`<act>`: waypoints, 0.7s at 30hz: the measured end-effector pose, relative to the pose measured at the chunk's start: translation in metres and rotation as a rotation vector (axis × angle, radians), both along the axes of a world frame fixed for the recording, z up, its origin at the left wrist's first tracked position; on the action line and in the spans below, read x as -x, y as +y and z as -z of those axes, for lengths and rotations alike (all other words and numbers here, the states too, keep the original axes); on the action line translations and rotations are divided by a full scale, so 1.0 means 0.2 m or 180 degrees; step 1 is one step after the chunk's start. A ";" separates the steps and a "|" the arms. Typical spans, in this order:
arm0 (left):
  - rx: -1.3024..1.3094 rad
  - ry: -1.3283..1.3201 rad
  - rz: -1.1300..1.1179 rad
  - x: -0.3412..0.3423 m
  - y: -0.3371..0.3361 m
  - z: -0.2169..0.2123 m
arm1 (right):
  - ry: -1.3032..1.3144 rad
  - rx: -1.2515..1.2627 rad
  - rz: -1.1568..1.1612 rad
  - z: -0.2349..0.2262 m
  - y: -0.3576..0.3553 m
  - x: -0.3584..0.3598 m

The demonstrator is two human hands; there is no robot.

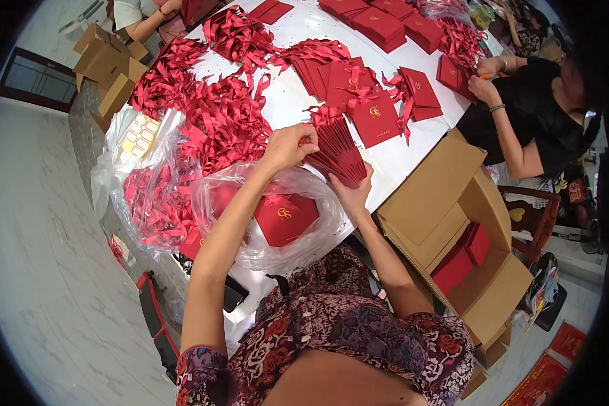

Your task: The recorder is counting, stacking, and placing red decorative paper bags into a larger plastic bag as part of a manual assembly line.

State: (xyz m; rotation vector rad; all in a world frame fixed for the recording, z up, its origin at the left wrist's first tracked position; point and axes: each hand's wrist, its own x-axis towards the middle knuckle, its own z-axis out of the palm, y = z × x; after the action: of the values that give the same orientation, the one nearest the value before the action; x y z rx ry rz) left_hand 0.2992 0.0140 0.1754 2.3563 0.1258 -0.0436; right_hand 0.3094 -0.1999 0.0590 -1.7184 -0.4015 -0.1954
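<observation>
A fanned stack of flat red gift bags (338,149) is gripped at its near end by my right hand (353,195). My left hand (292,145) is at the stack's left side, its fingers bent together in a pinch; what lies between them is too small to make out. Red ribbon shows at the stack's far end. Just beyond it, a flat red gift bag (377,120) with a gold print lies on the white table (277,101). Below my left forearm, a clear plastic bag (250,250) holds more red gift bags (285,220).
Heaps of red ribbon handles (223,125) cover the table's left side. Stacked red bags (379,27) stand at the far edge. An open cardboard box (430,203) with red items sits to my right. A co-worker in black (521,115) handles red bags at right; another person sits far left.
</observation>
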 end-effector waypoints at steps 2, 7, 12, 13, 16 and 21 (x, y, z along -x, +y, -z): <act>-0.0456 -0.0264 0.0475 -0.03 0.01 -0.01 | 0.0014 -0.0037 -0.0024 0.00 -0.01 -0.01; -0.0380 -0.0464 0.0930 -0.06 0.03 0.02 | -0.0075 0.0013 0.0012 0.00 -0.02 -0.02; -0.0297 -0.0137 0.1333 -0.08 0.07 0.08 | -0.0033 0.0064 -0.0032 -0.02 -0.01 0.00; -0.0397 -0.0215 0.1355 -0.08 0.05 0.07 | 0.0017 0.0043 0.0000 -0.01 -0.02 -0.01; -0.0372 -0.0148 0.1314 -0.07 0.02 0.07 | -0.0040 0.0052 -0.0008 0.02 -0.02 -0.01; 0.0144 -0.0350 0.0928 -0.02 0.02 0.12 | -0.0035 0.0020 0.0017 0.01 -0.01 -0.01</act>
State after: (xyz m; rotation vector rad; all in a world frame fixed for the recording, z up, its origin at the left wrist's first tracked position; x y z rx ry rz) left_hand 0.3033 0.0185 0.1510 2.3082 -0.2699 -0.0577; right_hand 0.3116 -0.2012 0.0567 -1.7252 -0.4061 -0.2079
